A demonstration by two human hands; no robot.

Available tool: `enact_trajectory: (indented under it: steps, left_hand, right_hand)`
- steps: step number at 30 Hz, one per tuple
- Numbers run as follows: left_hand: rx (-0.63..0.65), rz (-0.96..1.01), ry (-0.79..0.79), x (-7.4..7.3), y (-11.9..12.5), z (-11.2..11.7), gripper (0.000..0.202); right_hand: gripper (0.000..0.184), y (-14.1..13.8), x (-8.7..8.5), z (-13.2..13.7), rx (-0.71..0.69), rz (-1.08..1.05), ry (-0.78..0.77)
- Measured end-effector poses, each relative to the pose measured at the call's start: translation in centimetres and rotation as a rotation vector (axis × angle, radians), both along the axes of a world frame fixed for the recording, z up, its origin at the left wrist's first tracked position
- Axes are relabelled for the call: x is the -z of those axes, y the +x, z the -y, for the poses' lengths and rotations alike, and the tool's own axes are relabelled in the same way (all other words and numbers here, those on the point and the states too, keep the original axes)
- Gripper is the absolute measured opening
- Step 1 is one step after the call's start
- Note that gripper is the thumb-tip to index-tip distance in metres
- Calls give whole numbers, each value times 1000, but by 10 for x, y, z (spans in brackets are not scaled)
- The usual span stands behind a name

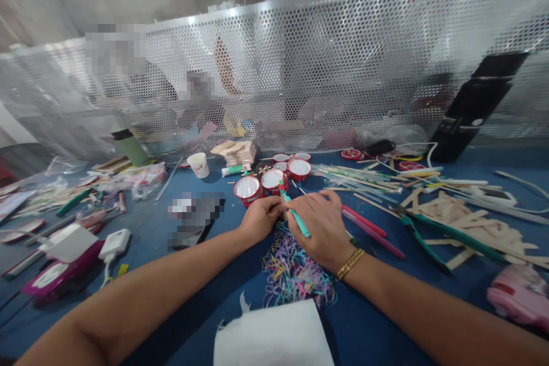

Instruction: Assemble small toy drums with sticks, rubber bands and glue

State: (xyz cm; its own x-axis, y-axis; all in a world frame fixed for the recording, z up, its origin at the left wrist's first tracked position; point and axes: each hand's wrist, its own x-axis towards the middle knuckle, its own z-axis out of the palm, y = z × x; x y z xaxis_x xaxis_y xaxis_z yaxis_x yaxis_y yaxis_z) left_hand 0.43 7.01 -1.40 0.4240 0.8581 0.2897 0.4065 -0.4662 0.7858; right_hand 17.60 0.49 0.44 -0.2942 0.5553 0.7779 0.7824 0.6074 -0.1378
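In the head view my right hand is closed around a slim turquoise pen-like stick with red and green at its far end. My left hand meets it at the middle of the table, fingers pinched together close to the stick's upper part; whatever they grip is hidden. Directly below both hands lies a tangled pile of colourful thin bands. Just beyond the fingers stand several small round red-rimmed pieces with white tops, one drum-like piece nearest my left hand.
Wooden sticks and green-handled pliers lie at right, beside two pink pens. A paper cup, a phone and a white charger are at left. White paper lies in front; a perforated metal screen stands behind.
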Motion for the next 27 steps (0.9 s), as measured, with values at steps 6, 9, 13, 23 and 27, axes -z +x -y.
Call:
enact_trajectory:
  steps: [6,9,13,23,27]
  left_hand:
    - [12,2,-7,-1,0,1,31]
    - [-2,9,-9,1,0,0,31]
    - [10,6,0,-1,0,1,31]
    - [-7,36,-31,4,-1,0,31]
    - [-16,41,-34,2,0,1,34]
  right_hand:
    - [11,0,-1,1,-1,-6,16]
    - [11,-1,-1,1,-10,-2,17]
    - [9,0,-1,1,8,-1,3]
    - [10,-1,-1,2,-52,0,34]
    - [10,0,-1,2,-26,8,26]
